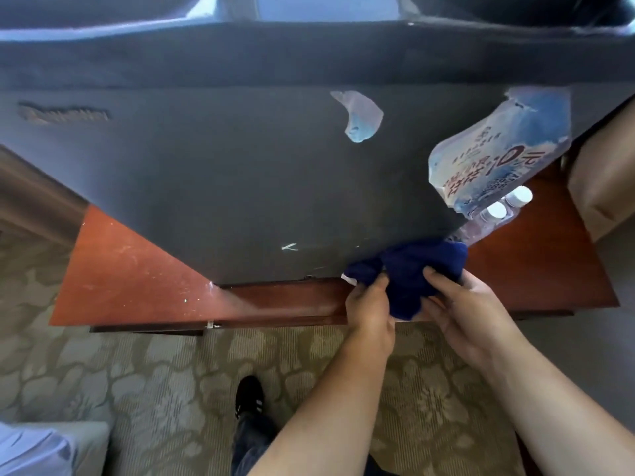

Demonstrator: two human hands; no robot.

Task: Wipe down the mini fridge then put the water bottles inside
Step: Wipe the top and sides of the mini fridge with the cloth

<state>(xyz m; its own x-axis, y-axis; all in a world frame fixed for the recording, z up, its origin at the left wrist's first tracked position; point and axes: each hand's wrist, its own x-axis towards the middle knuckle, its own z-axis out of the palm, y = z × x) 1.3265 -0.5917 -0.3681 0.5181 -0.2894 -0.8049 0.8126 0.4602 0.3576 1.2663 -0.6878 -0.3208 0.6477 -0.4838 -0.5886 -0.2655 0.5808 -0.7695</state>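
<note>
The dark grey mini fridge (240, 173) stands on a red-brown wooden table (130, 269), its door closed and facing me. A dark blue cloth (409, 266) is bunched at the fridge's lower right corner. My left hand (369, 304) and my right hand (464, 304) both grip the cloth from below. A plastic-wrapped pack of water bottles (498, 159) with white caps (508, 204) sits on the table just right of the fridge, partly hidden behind its corner.
A torn scrap of plastic film (360, 115) clings to the fridge door. A brown paper bag (601, 180) stands at the right. Patterned carpet (165, 389) lies below, with my black shoe (249, 395) on it. A pale cushion (44, 448) shows at bottom left.
</note>
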